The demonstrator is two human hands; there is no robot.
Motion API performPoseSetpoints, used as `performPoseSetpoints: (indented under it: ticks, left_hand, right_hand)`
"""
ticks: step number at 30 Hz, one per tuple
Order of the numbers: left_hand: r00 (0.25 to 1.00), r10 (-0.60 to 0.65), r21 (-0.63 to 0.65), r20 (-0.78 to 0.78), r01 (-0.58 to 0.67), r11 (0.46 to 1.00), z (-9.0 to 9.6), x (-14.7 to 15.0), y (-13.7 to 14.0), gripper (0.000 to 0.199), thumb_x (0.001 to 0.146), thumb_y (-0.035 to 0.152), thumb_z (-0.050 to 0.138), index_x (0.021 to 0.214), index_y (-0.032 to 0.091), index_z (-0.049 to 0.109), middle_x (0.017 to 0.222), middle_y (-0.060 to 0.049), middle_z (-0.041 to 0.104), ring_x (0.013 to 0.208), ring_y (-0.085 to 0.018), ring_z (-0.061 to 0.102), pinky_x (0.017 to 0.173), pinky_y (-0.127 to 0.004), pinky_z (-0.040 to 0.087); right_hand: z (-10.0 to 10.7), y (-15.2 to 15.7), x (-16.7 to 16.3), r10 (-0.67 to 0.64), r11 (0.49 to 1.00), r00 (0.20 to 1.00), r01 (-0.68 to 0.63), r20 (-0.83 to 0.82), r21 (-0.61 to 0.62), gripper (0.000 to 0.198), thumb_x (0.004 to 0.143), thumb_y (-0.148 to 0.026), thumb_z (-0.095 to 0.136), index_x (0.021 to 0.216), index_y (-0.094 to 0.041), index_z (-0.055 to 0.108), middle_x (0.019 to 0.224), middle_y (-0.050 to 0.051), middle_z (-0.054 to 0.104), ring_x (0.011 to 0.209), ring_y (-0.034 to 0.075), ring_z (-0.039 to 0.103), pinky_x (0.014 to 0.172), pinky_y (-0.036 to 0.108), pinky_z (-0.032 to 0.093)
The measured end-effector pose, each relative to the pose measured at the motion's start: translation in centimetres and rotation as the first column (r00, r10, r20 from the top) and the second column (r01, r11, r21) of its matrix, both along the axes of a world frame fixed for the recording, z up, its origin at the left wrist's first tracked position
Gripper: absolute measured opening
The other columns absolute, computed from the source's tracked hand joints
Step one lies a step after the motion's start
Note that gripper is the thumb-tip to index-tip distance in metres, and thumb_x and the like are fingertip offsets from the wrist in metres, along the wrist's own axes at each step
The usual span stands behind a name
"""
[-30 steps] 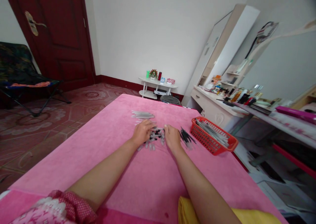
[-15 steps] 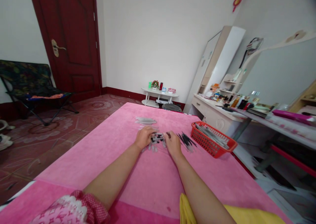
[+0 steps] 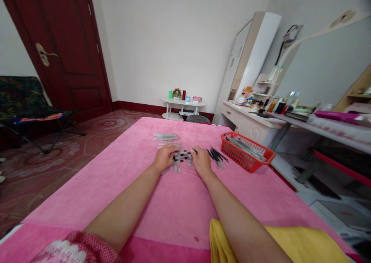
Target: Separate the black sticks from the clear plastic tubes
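A pile of small clear-and-black pieces [image 3: 182,156], perhaps pen caps, lies on the pink cloth between my hands. My left hand [image 3: 165,156] is closed at the pile's left side, its fingertips among the pieces. At the right side, my right hand [image 3: 202,162] is pinched, with a small dark bit showing by the fingertips. What either hand grips is too small to make out. Beyond my left hand lies a bundle of thin translucent tubes [image 3: 165,136]. Several slim black sticks with pale ends [image 3: 216,156] are spread just right of my right hand.
A red plastic basket [image 3: 246,155] of long grey tubes stands at the table's right edge. Yellow fabric [image 3: 301,240] lies near my right forearm. Beyond are a dressing table [image 3: 246,118] with bottles, a low white stand [image 3: 185,105] and a folding chair [image 3: 31,104].
The camera view has shifted slightly, so the scene sits a little further left. Both hands stay at the pile, whose pieces look slightly rearranged.
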State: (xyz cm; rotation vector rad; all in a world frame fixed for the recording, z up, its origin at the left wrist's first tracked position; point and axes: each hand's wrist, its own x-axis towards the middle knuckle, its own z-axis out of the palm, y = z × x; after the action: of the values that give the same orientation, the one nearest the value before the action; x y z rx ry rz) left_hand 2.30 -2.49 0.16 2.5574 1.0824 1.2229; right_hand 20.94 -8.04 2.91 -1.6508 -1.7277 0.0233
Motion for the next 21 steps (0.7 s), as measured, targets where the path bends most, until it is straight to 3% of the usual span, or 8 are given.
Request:
performPoseSetpoints:
  ticks: [5,10,14,18,21]
  left_hand:
    - [1.000,0.001,0.008,0.022,-0.001,1.000,0.05,0.01,0.07,0.026,0.079,0.012,0.058,0.099,0.021,0.071,0.096,-0.006,0.069,0.094,-0.020,0.060,0.086,-0.035,0.048]
    - [1.000,-0.017,0.007,0.020,0.016,1.000,0.04,0.09,0.08,0.022,0.080,0.013,0.058,0.097,0.020,0.071,0.096,-0.007,0.069,0.093,-0.020,0.060,0.087,-0.036,0.047]
    - [0.999,-0.026,-0.001,0.035,0.026,1.000,0.07,0.17,0.05,0.023,0.079,0.013,0.059,0.098,0.020,0.071,0.096,-0.007,0.069,0.095,-0.020,0.060,0.088,-0.037,0.048]
    - [0.998,-0.053,0.006,0.040,0.052,0.999,0.09,0.20,0.05,0.024,0.078,0.010,0.059,0.096,0.019,0.071,0.098,-0.007,0.070,0.096,-0.020,0.060,0.089,-0.037,0.047]
    - [0.997,-0.044,-0.005,0.059,0.044,0.999,0.09,0.15,0.05,0.025,0.077,0.010,0.059,0.098,0.019,0.071,0.098,-0.007,0.070,0.096,-0.020,0.061,0.089,-0.037,0.047]
  right_hand:
    - [-0.24,0.06,0.04,0.078,0.997,0.997,-0.078,-0.020,0.020,0.020,0.087,-0.032,0.049,0.080,-0.020,0.063,0.074,0.003,0.067,0.066,0.014,0.057,0.058,0.023,0.030]
    - [-0.10,-0.15,-0.11,0.036,0.999,0.999,-0.035,0.007,-0.020,0.039,0.092,-0.037,0.038,0.067,-0.019,0.061,0.062,0.003,0.063,0.059,0.014,0.054,0.056,0.024,0.028]
    - [0.09,-0.28,-0.24,0.054,0.999,0.998,-0.054,-0.015,-0.003,0.028,0.089,-0.037,0.045,0.076,-0.019,0.063,0.066,0.001,0.064,0.061,0.014,0.055,0.055,0.023,0.028]
    - [-0.01,-0.24,-0.34,0.027,0.999,1.000,-0.027,0.005,-0.024,0.041,0.092,-0.040,0.038,0.066,-0.018,0.061,0.061,0.003,0.062,0.058,0.014,0.053,0.055,0.023,0.028]
    - [-0.07,-0.19,-0.39,0.045,0.999,0.999,-0.045,-0.018,0.007,0.033,0.089,-0.041,0.044,0.074,-0.019,0.063,0.065,0.003,0.064,0.061,0.014,0.054,0.055,0.023,0.028]
